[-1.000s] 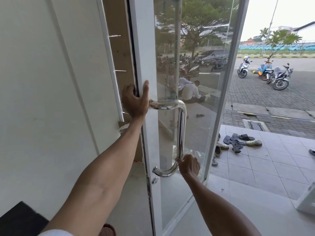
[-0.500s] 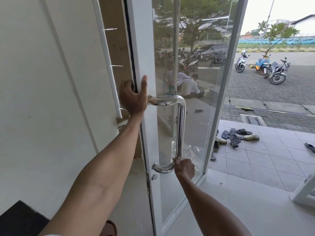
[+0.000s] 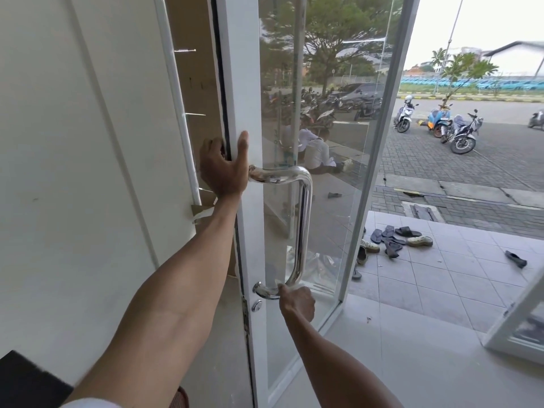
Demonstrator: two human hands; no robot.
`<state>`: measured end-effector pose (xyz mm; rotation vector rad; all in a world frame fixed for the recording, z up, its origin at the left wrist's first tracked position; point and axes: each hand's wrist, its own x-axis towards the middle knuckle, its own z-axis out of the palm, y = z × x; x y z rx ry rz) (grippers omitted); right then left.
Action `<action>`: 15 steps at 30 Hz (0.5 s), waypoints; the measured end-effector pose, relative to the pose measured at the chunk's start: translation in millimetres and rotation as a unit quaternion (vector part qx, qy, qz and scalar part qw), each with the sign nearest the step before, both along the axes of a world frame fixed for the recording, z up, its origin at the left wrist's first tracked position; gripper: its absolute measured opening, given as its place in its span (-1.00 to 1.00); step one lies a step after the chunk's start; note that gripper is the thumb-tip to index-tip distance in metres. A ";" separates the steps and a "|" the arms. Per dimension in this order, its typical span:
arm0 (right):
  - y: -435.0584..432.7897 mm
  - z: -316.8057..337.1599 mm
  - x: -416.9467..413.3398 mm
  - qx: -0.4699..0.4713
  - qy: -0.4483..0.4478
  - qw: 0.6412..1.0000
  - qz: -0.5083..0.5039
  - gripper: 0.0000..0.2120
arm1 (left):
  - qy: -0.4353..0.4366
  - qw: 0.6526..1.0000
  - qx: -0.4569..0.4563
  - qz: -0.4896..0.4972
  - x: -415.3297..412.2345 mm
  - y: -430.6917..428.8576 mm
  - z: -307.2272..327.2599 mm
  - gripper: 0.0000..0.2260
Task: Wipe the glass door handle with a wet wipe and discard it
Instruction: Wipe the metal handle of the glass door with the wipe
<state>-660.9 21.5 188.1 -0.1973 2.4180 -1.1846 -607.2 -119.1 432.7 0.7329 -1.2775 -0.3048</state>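
A shiny chrome D-shaped handle (image 3: 304, 219) is fixed to the white-framed glass door (image 3: 244, 92), which stands ajar. My left hand (image 3: 225, 169) grips the door's edge just left of the handle's top mount, thumb up on the frame. My right hand (image 3: 297, 301) is closed at the handle's lower bend, and a bit of white wet wipe (image 3: 279, 282) shows above its fingers against the metal. Most of the wipe is hidden in that hand.
A round lock (image 3: 257, 305) sits under the handle's lower mount. A cream wall (image 3: 82, 142) is on the left. Sandals (image 3: 391, 240) lie on the tiled porch outside, motorbikes (image 3: 459, 131) stand beyond. Another white door frame (image 3: 518, 319) is at the right.
My right hand has slid down the handle's bar and around its lower bend toward the bottom mount. My left hand has kept its hold on the door edge.
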 end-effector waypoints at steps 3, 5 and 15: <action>0.1 5.9 -5.7 0.031 0.043 0.998 0.024 -0.53 | -0.007 1.000 -0.004 0.007 1.7 0.6 0.9 -0.52; -1.8 9.8 -13.3 0.040 0.079 0.996 0.033 -0.58 | -0.014 1.000 -0.008 0.011 3.2 -1.2 0.8 -0.53; -3.9 -11.3 3.5 0.025 0.192 0.980 0.042 -0.57 | -0.035 0.999 -0.024 0.023 1.7 -3.0 -1.3 -0.53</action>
